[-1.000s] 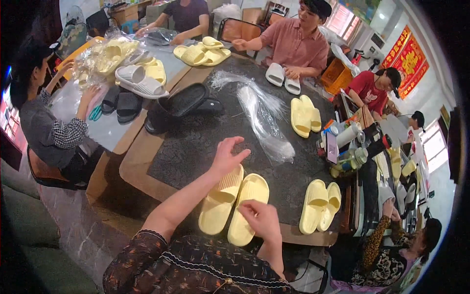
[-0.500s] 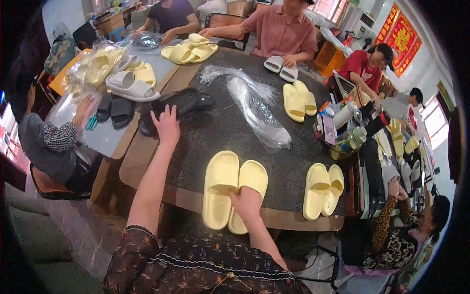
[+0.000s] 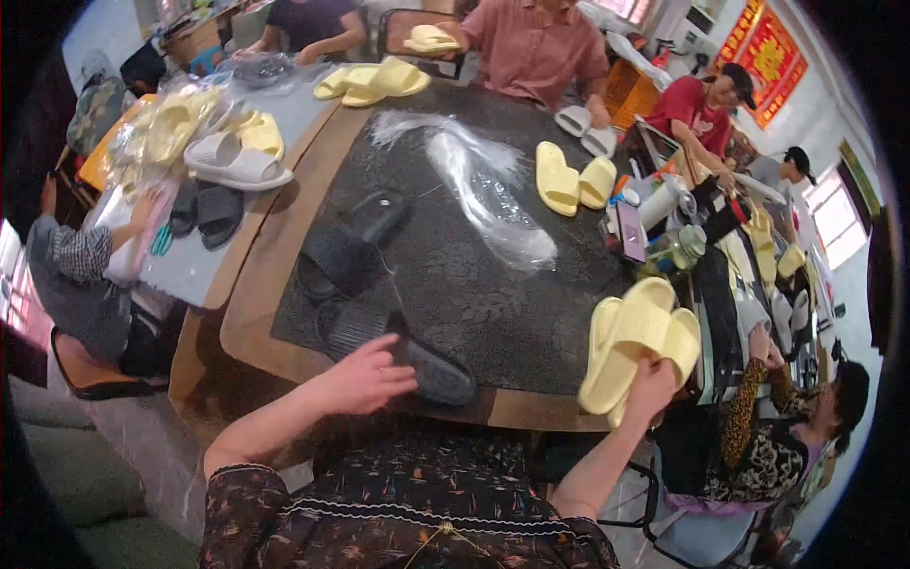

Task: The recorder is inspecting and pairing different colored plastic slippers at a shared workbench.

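Observation:
At the table's right front, my right hand grips a pair of yellow slippers by the inner sides of their straps. This pair overlaps another yellow pair, so which edges belong to which is partly hidden. My left hand, fingers spread with the index stretched out, is over a black slipper near the front edge; whether it touches cannot be made out. A second black slipper lies behind it, toe pointing nearer.
A heap of clear plastic bags lies mid-table. Behind stand yellow slippers; bottles and a phone crowd the right side. Wrapped and loose slippers fill the left table. Co-workers sit around; one holds a yellow slipper.
My right hand has carried the yellow slippers rightward to the other pair. My left hand has come nearer, and one black slipper now lies at the front edge. A co-worker has lifted a yellow slipper.

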{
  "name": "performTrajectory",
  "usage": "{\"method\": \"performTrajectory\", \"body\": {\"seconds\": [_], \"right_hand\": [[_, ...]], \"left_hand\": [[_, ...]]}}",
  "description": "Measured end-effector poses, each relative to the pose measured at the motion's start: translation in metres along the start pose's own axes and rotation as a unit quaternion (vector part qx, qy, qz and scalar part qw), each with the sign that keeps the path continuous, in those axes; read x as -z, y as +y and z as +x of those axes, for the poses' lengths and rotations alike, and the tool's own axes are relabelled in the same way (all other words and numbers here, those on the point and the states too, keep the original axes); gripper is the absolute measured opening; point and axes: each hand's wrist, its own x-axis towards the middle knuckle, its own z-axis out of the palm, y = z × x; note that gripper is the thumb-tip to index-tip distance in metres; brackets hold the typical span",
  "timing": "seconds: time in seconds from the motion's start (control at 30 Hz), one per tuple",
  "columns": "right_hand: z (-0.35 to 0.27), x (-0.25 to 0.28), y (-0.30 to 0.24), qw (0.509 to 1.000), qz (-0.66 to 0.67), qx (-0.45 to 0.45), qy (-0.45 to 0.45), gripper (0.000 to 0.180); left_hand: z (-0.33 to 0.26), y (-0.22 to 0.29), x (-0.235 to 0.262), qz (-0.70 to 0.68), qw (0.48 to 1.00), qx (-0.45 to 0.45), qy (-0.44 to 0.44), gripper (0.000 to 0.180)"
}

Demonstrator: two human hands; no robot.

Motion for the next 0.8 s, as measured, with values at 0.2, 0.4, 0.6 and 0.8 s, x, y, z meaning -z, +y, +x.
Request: {"method": "performTrajectory", "body": {"seconds": [0.2, 0.4, 0.6, 0.8], "right_hand": [[0.032, -0.029, 0.027, 0.998, 0.054, -0.014, -0.031, 0.029], [-0.006, -0.042, -0.015, 0.979, 0.008, 0.098, 0.180, 0.044], [-0.057, -0.066, -0.151, 0.924, 0.250, 0.287, -0.036, 0.038], [-0.048, -0.138, -0.268, 0.790, 0.313, 0.508, -0.142, 0.055]], "left_hand": [[-0.012, 0.011, -0.004, -0.045, 0.994, -0.090, -0.043, 0.044], [-0.041, 0.000, 0.026, 0.027, 0.986, 0.163, -0.006, 0.039], [-0.046, 0.006, 0.003, 0.087, 0.943, 0.271, 0.175, 0.043], [-0.044, 0.005, -0.013, 0.085, 0.841, 0.457, 0.279, 0.066]]}}
